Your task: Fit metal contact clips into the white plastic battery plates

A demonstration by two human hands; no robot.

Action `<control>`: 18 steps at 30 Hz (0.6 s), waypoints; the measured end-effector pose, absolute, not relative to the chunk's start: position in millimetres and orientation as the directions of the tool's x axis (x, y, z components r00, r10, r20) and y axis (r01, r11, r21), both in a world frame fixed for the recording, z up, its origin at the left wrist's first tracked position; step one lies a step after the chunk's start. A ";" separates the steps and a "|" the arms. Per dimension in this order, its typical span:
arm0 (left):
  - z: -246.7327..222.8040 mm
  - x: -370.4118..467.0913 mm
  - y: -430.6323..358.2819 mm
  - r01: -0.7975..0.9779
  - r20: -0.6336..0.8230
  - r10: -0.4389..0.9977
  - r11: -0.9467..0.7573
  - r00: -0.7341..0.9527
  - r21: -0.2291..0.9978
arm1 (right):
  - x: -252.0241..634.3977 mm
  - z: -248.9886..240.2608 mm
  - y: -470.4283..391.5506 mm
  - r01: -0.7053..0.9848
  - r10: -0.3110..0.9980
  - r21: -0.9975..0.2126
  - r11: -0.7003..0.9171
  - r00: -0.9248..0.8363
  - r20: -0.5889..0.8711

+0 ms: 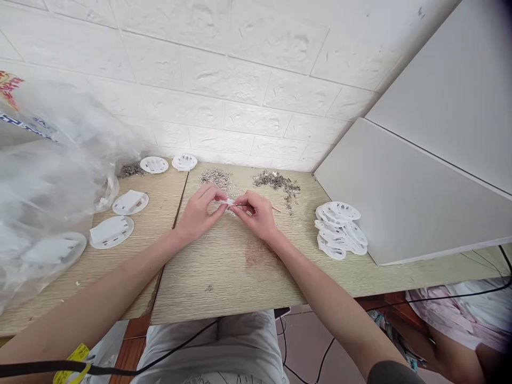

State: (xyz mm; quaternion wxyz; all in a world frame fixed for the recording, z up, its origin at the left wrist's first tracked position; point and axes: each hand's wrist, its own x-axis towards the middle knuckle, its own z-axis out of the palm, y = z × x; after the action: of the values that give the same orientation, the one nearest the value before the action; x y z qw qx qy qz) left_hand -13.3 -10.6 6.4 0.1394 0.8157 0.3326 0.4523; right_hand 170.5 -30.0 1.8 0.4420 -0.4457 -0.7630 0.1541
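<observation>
Over the middle of the table, my left hand (202,210) pinches a small white plastic piece (229,202) between thumb and fingers. My right hand (256,212) meets it from the other side, its fingers closed at the piece's right edge. A thin dark sliver shows at those right fingertips, too small to name. Just behind the hands lie a heap of small silvery metal parts (216,178) and a darker heap of metal parts (276,181). A thin stick (276,208) shows just beyond my right hand; whether it is held I cannot tell.
Stacked white oval plastic plates (340,229) stand at right beside a grey panel (416,197). More white plates (112,232) lie at left near a clear plastic bag (52,170). A small metal part (209,288) lies near the front edge. Another person's legs show lower right.
</observation>
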 end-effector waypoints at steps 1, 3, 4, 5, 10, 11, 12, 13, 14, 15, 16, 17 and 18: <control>6.2 -13.4 -10.7 0.422 0.640 0.671 -0.738 0.375 0.527 | 171.0 0.6 -30.2 0.551 0.820 -0.627 0.551 -0.221 0.528; 5.9 -13.3 -11.1 0.428 0.628 0.674 -0.736 0.390 0.524 | 171.3 -1.2 -30.6 0.550 0.826 -0.631 0.547 -0.233 0.513; 6.0 -13.1 -11.3 0.430 0.624 0.673 -0.737 0.398 0.521 | 171.2 -1.8 -31.0 0.546 0.829 -0.636 0.546 -0.239 0.506; 6.3 -13.0 -11.6 0.431 0.621 0.670 -0.740 0.407 0.516 | 170.8 -2.1 -31.4 0.540 0.830 -0.640 0.546 -0.245 0.501; 12.7 -13.3 -13.3 0.432 0.599 0.674 -0.737 0.431 0.519 | 168.3 1.9 -33.1 0.479 0.817 -0.668 0.569 -0.244 0.522; 14.8 -13.8 -13.1 0.443 0.581 0.692 -0.721 0.428 0.532 | 168.5 3.6 -32.8 0.461 0.816 -0.680 0.571 -0.229 0.530; 16.8 -14.4 -12.7 0.460 0.554 0.717 -0.697 0.423 0.551 | 169.2 5.2 -32.2 0.447 0.818 -0.692 0.568 -0.209 0.537; 18.7 -15.2 -11.9 0.479 0.515 0.749 -0.663 0.417 0.576 | 170.3 6.7 -31.3 0.440 0.823 -0.703 0.558 -0.184 0.538; 20.3 -16.1 -10.8 0.499 0.463 0.785 -0.620 0.412 0.606 | 171.9 7.9 -30.0 0.443 0.830 -0.713 0.543 -0.158 0.534; 21.6 -17.3 -9.6 0.518 0.397 0.820 -0.569 0.412 0.639 | 173.9 8.8 -28.5 0.452 0.839 -0.721 0.524 -0.132 0.527; 22.5 -18.6 -8.2 0.532 0.316 0.850 -0.513 0.421 0.674 | 176.1 9.3 -26.8 0.466 0.848 -0.728 0.503 -0.106 0.519; 23.3 -20.1 -6.9 0.541 0.225 0.872 -0.453 0.436 0.708 | 178.4 9.3 -25.1 0.482 0.856 -0.731 0.482 -0.082 0.511; 23.9 -21.6 -5.7 0.546 0.133 0.881 -0.394 0.454 0.740 | 180.6 9.0 -23.4 0.500 0.862 -0.732 0.463 -0.061 0.504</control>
State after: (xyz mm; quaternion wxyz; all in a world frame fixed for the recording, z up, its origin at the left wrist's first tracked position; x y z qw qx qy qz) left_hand -21.6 -5.7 23.9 0.3168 0.7918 0.4504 0.2644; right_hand 180.6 -23.4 9.0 0.4855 -0.4833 -0.7042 0.1864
